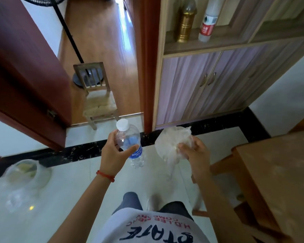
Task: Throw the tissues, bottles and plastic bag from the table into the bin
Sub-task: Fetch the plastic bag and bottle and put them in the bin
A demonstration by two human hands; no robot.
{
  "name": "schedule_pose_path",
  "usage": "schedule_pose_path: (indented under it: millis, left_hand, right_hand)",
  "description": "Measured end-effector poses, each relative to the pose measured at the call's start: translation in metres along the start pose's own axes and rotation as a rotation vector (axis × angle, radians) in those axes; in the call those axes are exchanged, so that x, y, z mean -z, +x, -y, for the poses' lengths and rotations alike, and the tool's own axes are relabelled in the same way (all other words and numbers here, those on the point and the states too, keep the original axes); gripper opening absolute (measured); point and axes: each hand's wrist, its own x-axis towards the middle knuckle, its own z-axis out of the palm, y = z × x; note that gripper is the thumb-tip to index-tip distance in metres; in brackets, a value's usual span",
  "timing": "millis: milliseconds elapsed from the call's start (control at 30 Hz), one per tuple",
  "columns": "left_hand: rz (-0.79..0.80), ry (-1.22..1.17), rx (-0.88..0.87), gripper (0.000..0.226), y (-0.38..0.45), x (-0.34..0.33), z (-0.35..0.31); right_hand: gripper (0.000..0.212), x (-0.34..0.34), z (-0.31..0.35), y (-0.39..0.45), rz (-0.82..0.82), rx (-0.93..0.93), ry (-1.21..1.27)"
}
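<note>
My left hand point(112, 153) grips a clear plastic bottle point(130, 142) with a white cap and blue label, held upright over the floor. My right hand point(197, 155) clutches a crumpled translucent plastic bag point(168, 142), which bulges out to the left of my fingers. The bin point(27, 174), lined with a clear bag and holding some yellowish scraps, stands on the floor at the lower left, well to the left of both hands. The wooden table point(279, 172) is at the right edge.
A small wooden chair point(98, 97) stands in the open doorway ahead, with a fan base behind it. The dark red door point(25, 67) hangs open on the left. A cabinet point(209, 85) on the right carries a gold bottle and a red-labelled bottle on its shelf.
</note>
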Motion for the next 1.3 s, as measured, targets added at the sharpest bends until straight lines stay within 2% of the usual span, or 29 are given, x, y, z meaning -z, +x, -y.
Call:
schedule_pose_path:
  millis: [167, 333, 433, 500, 567, 667, 1000, 1133, 1300]
  left_hand:
    - [0.077, 0.006, -0.031, 0.066, 0.071, -0.028, -0.014]
    - [0.249, 0.023, -0.075, 0.075, 0.148, -0.061, -0.025]
    - [0.351, 0.053, -0.139, 0.068, 0.191, -0.088, -0.039]
    - [0.45, 0.04, -0.173, 0.072, 0.219, -0.104, -0.051]
    - [0.568, 0.001, -0.176, 0.077, 0.245, -0.119, -0.062]
    - [0.715, -0.041, -0.173, 0.072, 0.278, -0.147, -0.076]
    - [0.993, -0.029, -0.302, 0.061, 0.313, -0.243, -0.121]
    - [1.075, -0.037, -0.324, 0.057, 0.316, -0.287, -0.135]
    - [1.095, -0.056, -0.337, 0.057, 0.319, -0.353, -0.156]
  right_hand:
    - [0.028, -0.005, 0.017, 0.052, -0.041, 0.007, 0.057]
    - [0.012, -0.009, 0.031, 0.096, -0.1, 0.026, 0.1]
    - [0.015, -0.01, 0.036, 0.119, -0.239, 0.001, 0.143]
    - [0.017, -0.011, 0.039, 0.133, -0.339, -0.02, 0.157]
    - [0.02, -0.011, 0.043, 0.145, -0.425, -0.035, 0.184]
    - [0.025, -0.009, 0.048, 0.157, -0.566, -0.054, 0.222]
    - [0.033, 0.023, 0.057, 0.169, -0.931, -0.06, 0.226]
    - [0.037, 0.05, 0.055, 0.181, -1.017, -0.07, 0.258]
    - [0.033, 0.098, 0.056, 0.211, -1.063, -0.046, 0.247]
